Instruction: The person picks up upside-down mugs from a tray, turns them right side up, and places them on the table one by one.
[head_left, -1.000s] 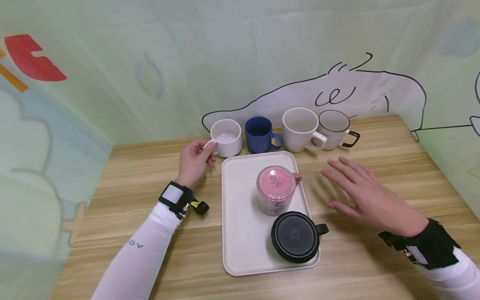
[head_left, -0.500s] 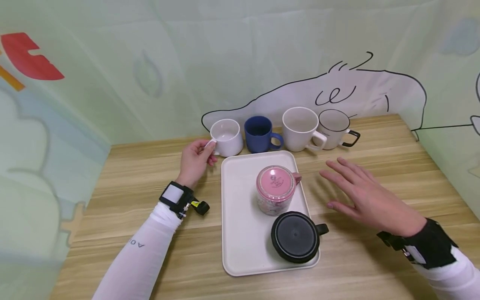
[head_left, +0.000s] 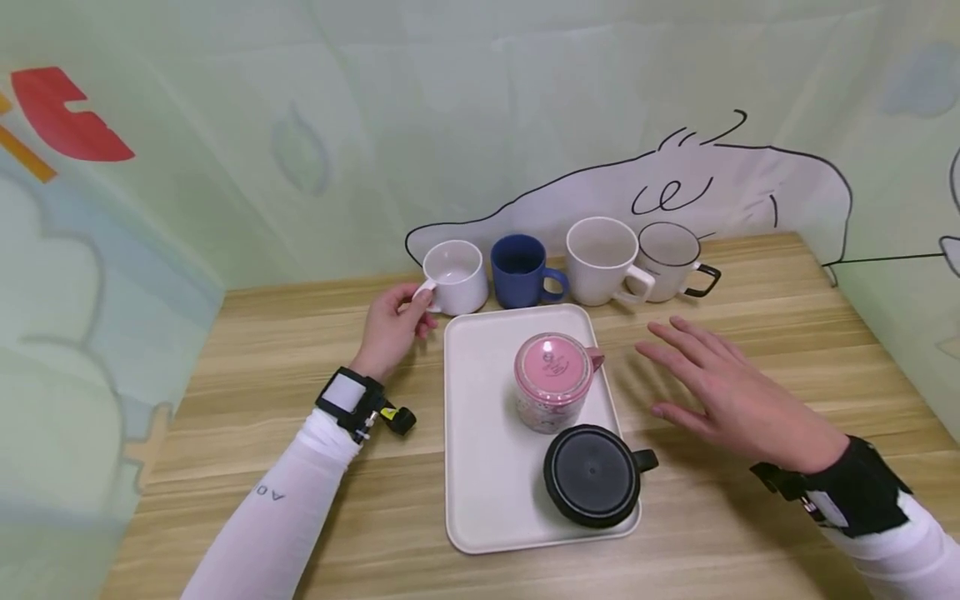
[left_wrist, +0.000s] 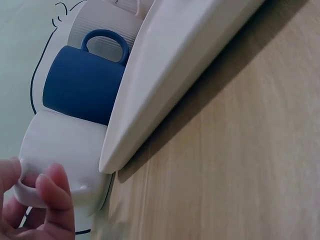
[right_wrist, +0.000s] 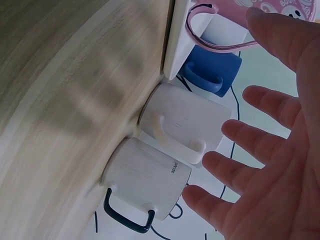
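My left hand (head_left: 392, 327) pinches the handle of a small white mug (head_left: 462, 287), which stands upright at the left end of a row against the back wall. In the left wrist view, thumb and fingers curl around that handle (left_wrist: 31, 194). To its right stand a blue mug (head_left: 517, 279), a larger white ribbed mug (head_left: 596, 271) and a white mug with a black rim and handle (head_left: 663, 271). My right hand (head_left: 731, 400) hovers over the table to the right of the tray, fingers spread, holding nothing.
A cream rectangular tray (head_left: 483, 467) lies just in front of the row. Upside down at its right side are a pink patterned mug (head_left: 553, 375) and a black mug (head_left: 592, 475), handles pointing right. A printed cloth wall (head_left: 337, 167) borders the wooden table (head_left: 255, 400).
My right hand has drifted very slightly left. The left hand keeps its hold on the white mug's handle, and the mugs and tray stay in place.
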